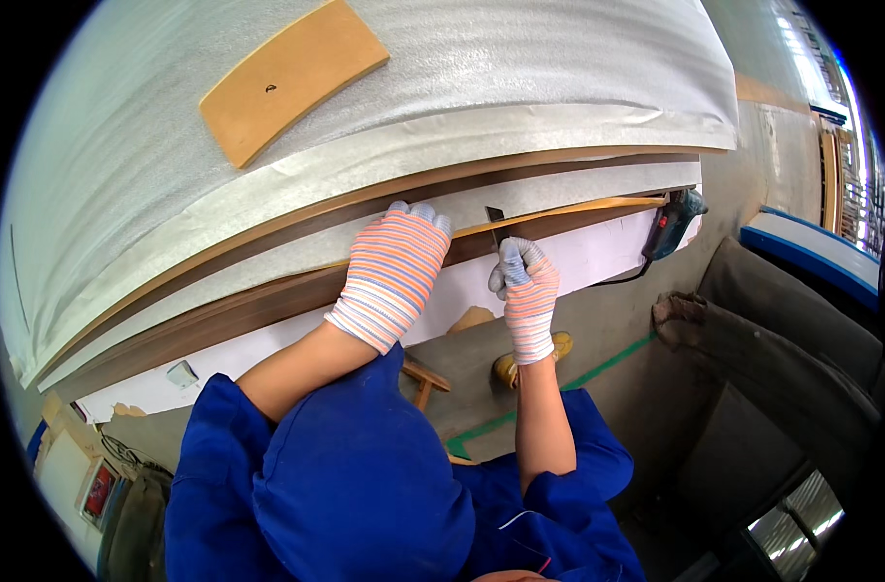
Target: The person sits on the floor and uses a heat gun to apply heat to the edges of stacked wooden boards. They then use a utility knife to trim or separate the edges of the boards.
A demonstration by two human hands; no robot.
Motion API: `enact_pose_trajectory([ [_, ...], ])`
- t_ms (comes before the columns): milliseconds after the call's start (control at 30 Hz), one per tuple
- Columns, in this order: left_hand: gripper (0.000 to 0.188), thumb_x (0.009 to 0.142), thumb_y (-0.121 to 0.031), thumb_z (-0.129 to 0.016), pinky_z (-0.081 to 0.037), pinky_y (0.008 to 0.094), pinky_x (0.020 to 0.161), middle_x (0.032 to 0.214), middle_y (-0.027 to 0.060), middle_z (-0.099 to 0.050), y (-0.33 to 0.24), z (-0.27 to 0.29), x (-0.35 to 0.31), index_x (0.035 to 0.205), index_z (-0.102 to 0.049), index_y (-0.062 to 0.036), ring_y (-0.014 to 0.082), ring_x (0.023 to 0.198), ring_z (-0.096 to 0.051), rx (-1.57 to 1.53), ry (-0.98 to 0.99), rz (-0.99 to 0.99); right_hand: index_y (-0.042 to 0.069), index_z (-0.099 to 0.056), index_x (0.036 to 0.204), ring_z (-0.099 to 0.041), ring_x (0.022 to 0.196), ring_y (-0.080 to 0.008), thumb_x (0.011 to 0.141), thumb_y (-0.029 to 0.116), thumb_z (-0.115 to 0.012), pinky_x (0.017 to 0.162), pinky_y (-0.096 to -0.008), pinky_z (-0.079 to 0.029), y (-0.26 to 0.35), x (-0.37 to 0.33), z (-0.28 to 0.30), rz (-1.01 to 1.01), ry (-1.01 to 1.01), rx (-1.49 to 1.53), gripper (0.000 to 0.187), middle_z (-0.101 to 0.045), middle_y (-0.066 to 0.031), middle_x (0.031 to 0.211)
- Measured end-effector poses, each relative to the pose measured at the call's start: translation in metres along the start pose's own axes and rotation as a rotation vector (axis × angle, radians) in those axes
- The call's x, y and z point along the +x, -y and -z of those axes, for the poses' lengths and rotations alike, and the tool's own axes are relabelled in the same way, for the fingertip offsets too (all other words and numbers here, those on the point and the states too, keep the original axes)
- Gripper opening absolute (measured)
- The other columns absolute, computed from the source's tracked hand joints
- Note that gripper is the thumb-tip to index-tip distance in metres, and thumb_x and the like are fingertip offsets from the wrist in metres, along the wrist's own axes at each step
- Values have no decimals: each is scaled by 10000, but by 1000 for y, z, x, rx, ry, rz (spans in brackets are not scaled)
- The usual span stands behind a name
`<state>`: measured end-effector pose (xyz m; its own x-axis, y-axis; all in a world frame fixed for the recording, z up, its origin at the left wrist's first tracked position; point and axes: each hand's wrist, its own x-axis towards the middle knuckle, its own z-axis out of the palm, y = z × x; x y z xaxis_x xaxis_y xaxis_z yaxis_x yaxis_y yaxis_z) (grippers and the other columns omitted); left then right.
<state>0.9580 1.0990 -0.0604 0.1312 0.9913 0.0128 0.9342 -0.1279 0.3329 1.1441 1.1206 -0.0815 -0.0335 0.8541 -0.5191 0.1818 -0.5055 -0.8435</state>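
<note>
My left hand [392, 276], in a striped glove with grey fingertips, is closed over the edge of a long brown panel [200, 335]; its fingertips are partly hidden. Along that panel runs a thin yellowish strip [559, 210], which passes by my left hand. My right hand [526, 291], gloved alike, pinches a thin dark flat blade [495, 215] just to the right of my left hand. The blade stands upright across the strip, its top end showing above it. A second brown edge [297, 218] lies farther off, with pale sheeting between the two.
White foam sheeting [520, 58] covers the far surface, where a curved tan board [292, 82] lies. A green-and-black power tool [673, 225] with a cord rests at the panel's right end. A small pale object [181, 375] sits on the near white ledge. Dark draped covers [782, 359] stand at right.
</note>
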Motion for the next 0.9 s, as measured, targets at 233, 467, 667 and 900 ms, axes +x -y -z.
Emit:
enact_pose_trajectory([
  [233, 80, 751, -119, -552, -508, 394, 675, 719, 116, -567, 0, 2, 2, 807, -575, -67, 281, 738, -592, -20, -46, -46, 42, -620, 900, -444, 481, -34, 888, 282, -629, 442, -184, -322, -1, -7, -4, -23, 28, -2, 241, -543, -3, 554],
  [467, 134, 722, -134, -584, -488, 418, 712, 781, 134, -572, 11, 6, -13, 834, -578, -61, 310, 764, -570, -37, -72, 1, 40, -612, 910, -439, 470, -39, 901, 281, -609, 438, -188, -321, 0, -9, -12, -16, -36, -34, 241, -546, -14, 554],
  [667, 173, 763, -182, -625, -462, 426, 737, 825, 150, -572, 43, 32, -43, 887, -606, -63, 329, 819, -558, -26, 193, 182, 42, -591, 880, -417, 452, -48, 919, 277, -575, 427, -192, -308, -1, 11, -18, 54, -126, 54, 239, -516, -8, 533],
  [900, 161, 752, -141, -624, -472, 405, 710, 792, 138, -568, 50, 33, -50, 889, -610, -59, 323, 775, -557, -40, 222, 127, 45, -593, 880, -413, 443, -45, 920, 286, -573, 420, -185, -300, -1, -2, -32, -22, -67, 17, 245, -519, -12, 533],
])
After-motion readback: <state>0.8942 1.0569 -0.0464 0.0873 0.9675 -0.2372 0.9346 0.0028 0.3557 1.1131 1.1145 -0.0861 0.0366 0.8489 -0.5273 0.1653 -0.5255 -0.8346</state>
